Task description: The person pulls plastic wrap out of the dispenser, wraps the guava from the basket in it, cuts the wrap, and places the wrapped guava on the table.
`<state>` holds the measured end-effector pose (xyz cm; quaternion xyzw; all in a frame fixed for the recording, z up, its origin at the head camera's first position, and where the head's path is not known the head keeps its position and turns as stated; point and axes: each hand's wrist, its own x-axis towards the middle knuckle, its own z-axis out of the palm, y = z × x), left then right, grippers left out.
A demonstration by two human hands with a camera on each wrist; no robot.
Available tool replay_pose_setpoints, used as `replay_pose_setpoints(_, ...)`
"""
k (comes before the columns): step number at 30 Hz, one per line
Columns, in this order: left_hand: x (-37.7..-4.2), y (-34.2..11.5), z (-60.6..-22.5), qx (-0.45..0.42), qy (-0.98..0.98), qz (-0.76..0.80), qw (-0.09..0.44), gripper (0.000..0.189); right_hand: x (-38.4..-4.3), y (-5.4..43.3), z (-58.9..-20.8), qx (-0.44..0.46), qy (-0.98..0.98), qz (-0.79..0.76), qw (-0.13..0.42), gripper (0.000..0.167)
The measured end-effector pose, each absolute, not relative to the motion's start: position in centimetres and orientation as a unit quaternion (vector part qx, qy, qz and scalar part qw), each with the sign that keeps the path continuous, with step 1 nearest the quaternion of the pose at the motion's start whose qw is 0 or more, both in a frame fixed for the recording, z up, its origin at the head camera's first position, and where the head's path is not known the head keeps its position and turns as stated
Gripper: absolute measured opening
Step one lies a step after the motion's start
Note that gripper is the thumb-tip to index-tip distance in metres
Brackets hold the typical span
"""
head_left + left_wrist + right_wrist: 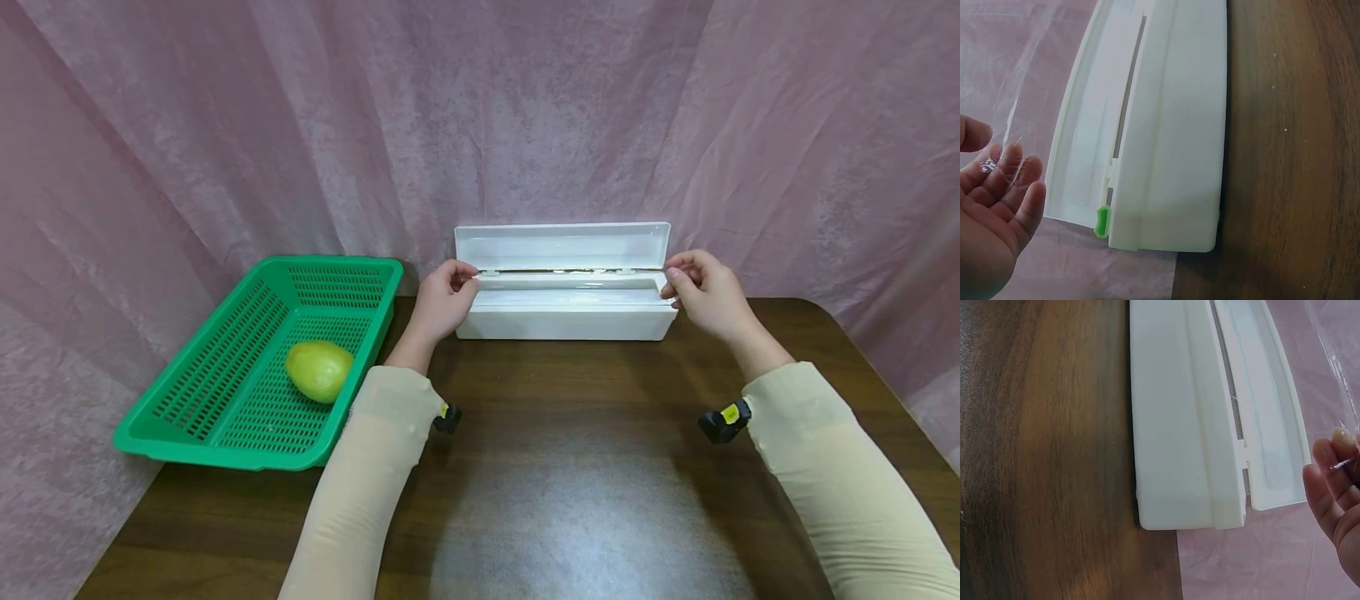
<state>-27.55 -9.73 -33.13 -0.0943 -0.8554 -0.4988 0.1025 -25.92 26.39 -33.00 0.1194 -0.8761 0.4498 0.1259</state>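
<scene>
A long white cling film dispenser point(566, 326) stands at the back of the table, its hinged lid point(562, 247) raised. Clear cling film point(1010, 122) stretches between the two hands over the box and shows mainly by its glints. My left hand point(444, 302) pinches one corner at the box's left end. At the right end, my right hand point(707, 293) pinches the other corner, where the film edge bunches at the fingertips in the right wrist view. A green slider point(1102, 222) sits by the hinge line at the box's end in the left wrist view.
To the left, a green plastic basket point(225, 456) stands on the brown wooden table point(555, 500), with a yellow-green, mango-like fruit point(318, 371) inside. A pink curtain point(525, 108) hangs right behind the dispenser. Dark wrist cameras point(724, 422) stick out from both sleeves.
</scene>
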Motion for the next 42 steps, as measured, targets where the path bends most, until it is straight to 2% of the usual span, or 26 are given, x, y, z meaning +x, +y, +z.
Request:
replay_pose_setpoints(6, -27.5, -9.7, -32.9, -0.099, -0.85, -0.509, 0.093, 0.029, -25.6, 26.5, -32.5, 0.128, -0.853, 0.495, 0.11, 0.016)
replay_pose_setpoints(9, -27.6, -9.7, -33.0, -0.103, -0.839, -0.528, 0.081, 0.033, -25.3, 26.6, -32.3, 0.12, -0.863, 0.48, 0.105, 0.008)
replay_pose_setpoints(11, -27.6, -9.8, -33.1, -0.11, -0.833, -0.537, 0.083, 0.029, -25.2, 26.7, -32.2, 0.104, -0.878, 0.454, 0.105, 0.012)
replay_pose_setpoints(15, -27.8, -9.8, -33.4, -0.122, -0.83, -0.533, 0.113, 0.01, -25.0, 26.7, -32.0, 0.081, -0.901, 0.414, 0.105, 0.029)
replay_pose_setpoints(19, -27.9, -9.9, -33.5, -0.108, -0.844, -0.509, 0.127, 0.021, -24.9, 26.7, -32.0, 0.076, -0.898, 0.418, 0.111, 0.033)
replay_pose_setpoints(24, -27.8, -10.0, -33.2, -0.088, -0.867, -0.482, 0.093, 0.033, -24.9, 26.7, -32.1, 0.079, -0.892, 0.43, 0.118, 0.03)
replay_pose_setpoints(32, -27.5, -10.1, -32.9, -0.093, -0.87, -0.476, 0.087, 0.034, -24.7, 26.7, -31.8, 0.081, -0.899, 0.413, 0.12, 0.029)
replay_pose_setpoints(42, -27.5, -10.0, -32.9, -0.107, -0.858, -0.486, 0.123, 0.032, -24.6, 26.6, -31.6, 0.089, -0.9, 0.411, 0.112, 0.032)
